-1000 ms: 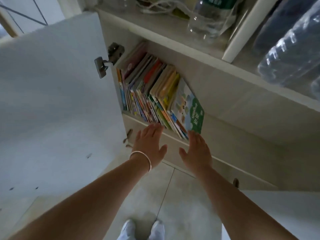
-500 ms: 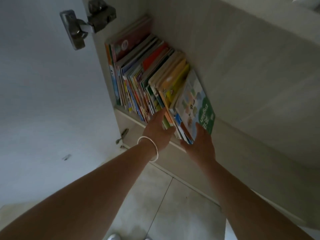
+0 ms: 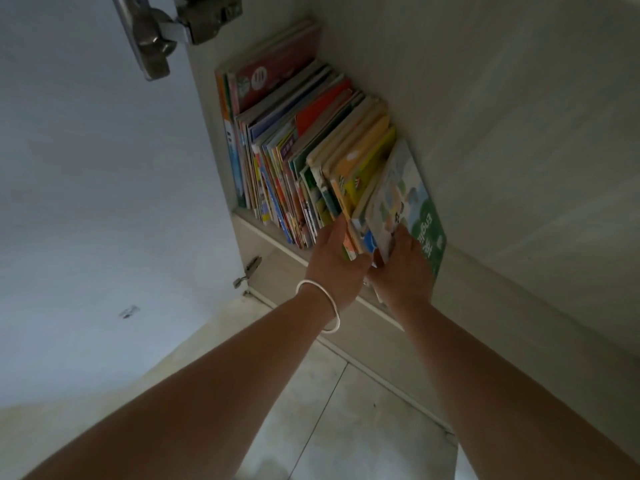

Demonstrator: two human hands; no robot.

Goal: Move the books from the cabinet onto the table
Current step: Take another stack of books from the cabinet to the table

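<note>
Both hands clamp the rightmost books (image 3: 360,188) at the shelf's front edge: left hand (image 3: 334,268) parting them from the row, right hand (image 3: 403,271) pinching the green cover (likely to lift a batch out together)

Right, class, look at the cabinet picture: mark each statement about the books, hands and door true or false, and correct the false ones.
1. The books stand in the cabinet. True.
2. The left hand wears a bracelet. True.
3. The right hand hangs idle, clear of the books. False: it touches the green-covered book at the row's right end.
4. The cabinet door is closed. False: it stands open on its hinge.
5. The books lie flat. False: they stand on edge, leaning.
</note>
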